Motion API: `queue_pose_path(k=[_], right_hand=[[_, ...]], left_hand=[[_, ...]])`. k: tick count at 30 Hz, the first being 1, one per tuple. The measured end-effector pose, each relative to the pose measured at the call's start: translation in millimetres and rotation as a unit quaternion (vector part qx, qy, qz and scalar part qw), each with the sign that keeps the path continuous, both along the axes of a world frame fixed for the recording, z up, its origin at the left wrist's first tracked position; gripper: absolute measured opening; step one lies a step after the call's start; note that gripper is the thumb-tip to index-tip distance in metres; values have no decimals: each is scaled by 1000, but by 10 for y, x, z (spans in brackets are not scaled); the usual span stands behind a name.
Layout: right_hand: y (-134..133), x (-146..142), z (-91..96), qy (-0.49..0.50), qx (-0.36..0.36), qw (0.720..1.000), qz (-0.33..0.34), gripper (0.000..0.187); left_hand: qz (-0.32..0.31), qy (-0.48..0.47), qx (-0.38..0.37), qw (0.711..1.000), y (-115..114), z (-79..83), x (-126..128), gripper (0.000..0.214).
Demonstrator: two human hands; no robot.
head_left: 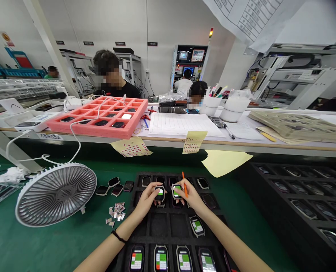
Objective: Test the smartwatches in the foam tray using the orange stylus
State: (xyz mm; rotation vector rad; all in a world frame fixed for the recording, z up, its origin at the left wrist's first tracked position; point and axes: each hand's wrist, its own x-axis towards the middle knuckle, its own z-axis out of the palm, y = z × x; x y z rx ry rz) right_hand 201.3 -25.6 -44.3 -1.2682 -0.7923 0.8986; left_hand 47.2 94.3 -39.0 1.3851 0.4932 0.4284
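Note:
A black compartment tray (168, 223) lies on the green mat in front of me and holds several smartwatch bodies, some with lit green screens. My left hand (148, 198) is closed round one watch body (159, 193) with a lit screen, held over the tray's middle row. My right hand (189, 196) grips a second lit watch body (176, 191) and also carries an orange stick (184, 184) between its fingers. The two hands sit side by side, almost touching. Another lit watch (197, 226) lies tilted in a cell just below my right hand.
A white desk fan (56, 194) lies face up at left, with loose watch bodies (114, 187) and small scraps (116, 212) beside it. A second black tray (301, 200) sits at right. The raised shelf carries a pink tray (100, 117), papers and cups. People work behind it.

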Motion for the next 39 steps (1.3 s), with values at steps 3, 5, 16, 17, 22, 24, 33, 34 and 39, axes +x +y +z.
queue_pose_path(k=[3,5,16,17,22,24,33,34,39], right_hand=[[-6,2,17,-5,-9,999,-32,48],[-8,4,17,-12,-12,999,-46,47],[23,1,-58,-20,12,1000,3,50],[23,0,-66,-21,13,1000,9,50],[14,-12,-90,-10,13,999,37,50],[9,-14,-98,-11,13,999,45,48],[9,11,-143,-5,14,998,60,43],[9,11,-144,-6,15,998,61,42],[8,-6,-114,-15,12,998,61,45]], left_hand=[[-4,4,3,1000,4,-7,6,35],[-8,4,5,1000,5,-9,8,36],[-21,1,34,999,0,-58,16,41],[-18,3,33,999,2,-59,17,41],[-11,14,27,999,5,-40,18,41],[-13,17,28,999,3,-30,15,42],[-19,23,39,999,-1,-28,13,42],[-20,22,41,999,0,-30,11,41],[-32,15,49,998,13,-68,16,44]])
